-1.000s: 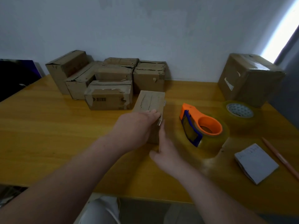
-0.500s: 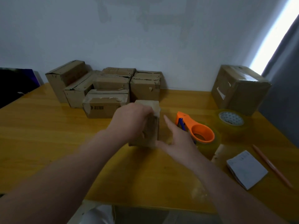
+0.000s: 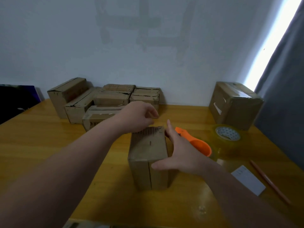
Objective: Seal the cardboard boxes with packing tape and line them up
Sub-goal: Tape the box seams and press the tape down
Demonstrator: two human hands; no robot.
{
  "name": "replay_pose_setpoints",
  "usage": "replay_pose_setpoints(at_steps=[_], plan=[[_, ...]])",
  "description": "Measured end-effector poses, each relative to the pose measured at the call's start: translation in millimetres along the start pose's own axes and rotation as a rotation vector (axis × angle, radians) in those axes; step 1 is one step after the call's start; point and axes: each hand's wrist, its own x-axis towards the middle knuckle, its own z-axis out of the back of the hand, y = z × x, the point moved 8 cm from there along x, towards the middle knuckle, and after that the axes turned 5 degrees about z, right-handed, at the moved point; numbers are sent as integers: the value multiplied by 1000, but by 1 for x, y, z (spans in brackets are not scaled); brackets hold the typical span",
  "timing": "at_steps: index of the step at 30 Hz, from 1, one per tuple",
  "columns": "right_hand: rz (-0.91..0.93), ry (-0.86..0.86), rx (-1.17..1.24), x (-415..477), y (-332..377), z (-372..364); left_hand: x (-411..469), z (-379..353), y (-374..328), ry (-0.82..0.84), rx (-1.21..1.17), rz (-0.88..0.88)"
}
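Observation:
A small cardboard box [image 3: 148, 155] lies lengthwise on the yellow wooden table [image 3: 49, 153], in the middle, with its seamed end face toward me. My right hand [image 3: 179, 152] grips it, with the thumb on the near end face and the fingers along its right side. My left hand [image 3: 139, 116] hovers over the box's far end with its fingers curled and nothing visible in them. Behind my right hand, partly hidden, lies the orange tape dispenser [image 3: 199, 145] with its clear roll. A spare roll of clear tape [image 3: 227, 135] sits further right.
Several cardboard boxes [image 3: 105, 101] are piled at the back left against the wall. A bigger taped box [image 3: 233, 104] stands at the back right. A white notepad [image 3: 248, 181] and a pencil [image 3: 269, 181] lie near the right edge. A dark object [image 3: 16, 99] is at far left.
The small box has been turned and drawn toward me, now lying lengthwise. My left hand has come off it and risen over its far end; my right hand has taken hold of its right side.

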Motion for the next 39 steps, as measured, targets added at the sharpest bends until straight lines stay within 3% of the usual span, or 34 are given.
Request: replay_pose_setpoints(at_steps=[4, 8, 10, 15, 22, 34, 39], plan=[[-50, -141, 37, 0, -11, 0, -26, 5, -11, -211, 53, -1], [-34, -154, -44, -3, -9, -1, -53, -27, -22, -71, 131, -108], [5, -187, -182, -8, -8, 3, -60, -33, -18, -87, 99, -142], [387, -523, -541, -33, 2, 23, -63, -40, -6, -126, -2, -208], [683, -528, -715, -40, 18, 13, -64, -41, -6, -68, -83, -374], [632, -552, -819, -28, 26, 15, -64, -41, -4, -136, -127, -375], [631, -686, -725, -24, 31, 27, -65, -39, -4, -167, -144, -386]])
